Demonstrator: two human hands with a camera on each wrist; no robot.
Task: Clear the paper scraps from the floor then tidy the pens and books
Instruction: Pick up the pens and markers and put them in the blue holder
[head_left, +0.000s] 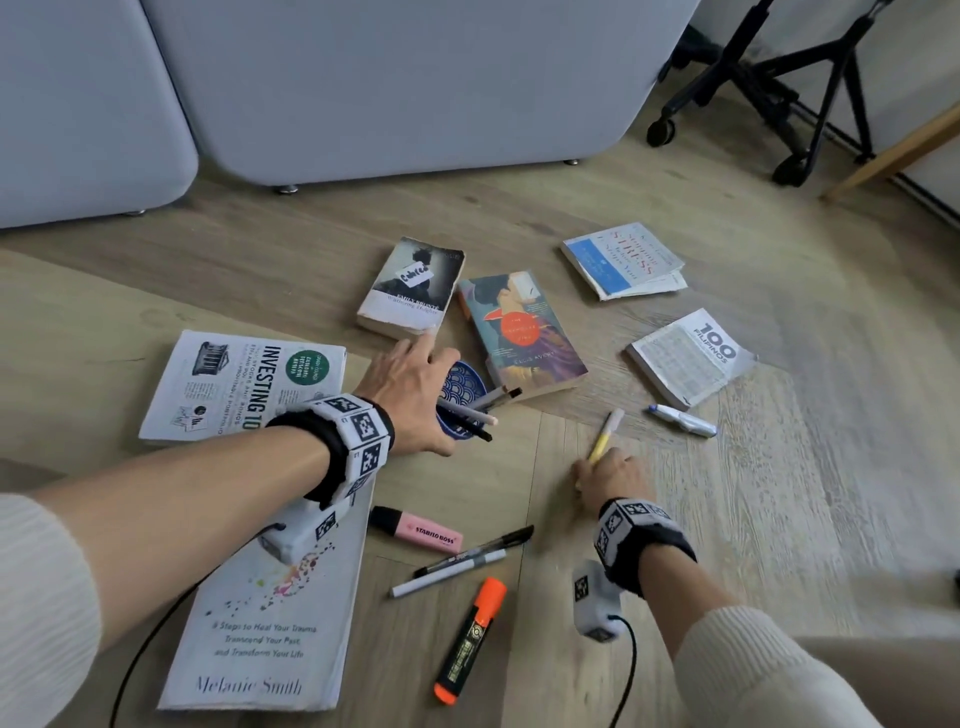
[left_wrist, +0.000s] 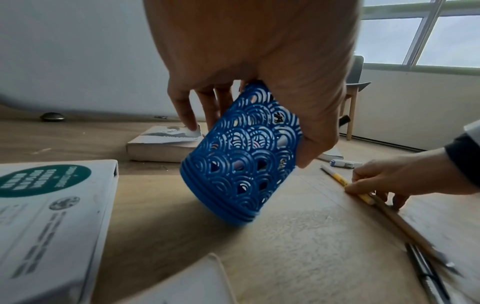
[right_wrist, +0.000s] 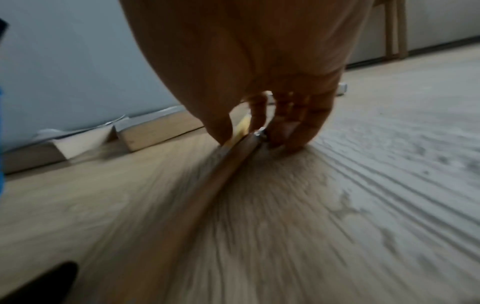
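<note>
Beside the blue lattice pen cup (left_wrist: 241, 156), gripped tilted by the left hand (head_left: 410, 389), the right hand (head_left: 610, 475) pinches a yellow pen (head_left: 605, 434) lying on the floor: light, stiff, likely to roll, best held mid-barrel.

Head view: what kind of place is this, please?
Probably a living room at home: a wooden floor with books scattered on it, a grey sofa behind them, and a large window to the side.

Home living room: grey sofa (head_left: 363, 88) on short feet, wood-plank floor (head_left: 779, 493), paperbacks (head_left: 524, 332) scattered (novels, self-help), wooden chair (left_wrist: 355, 98) under a window (left_wrist: 428, 35).
</note>
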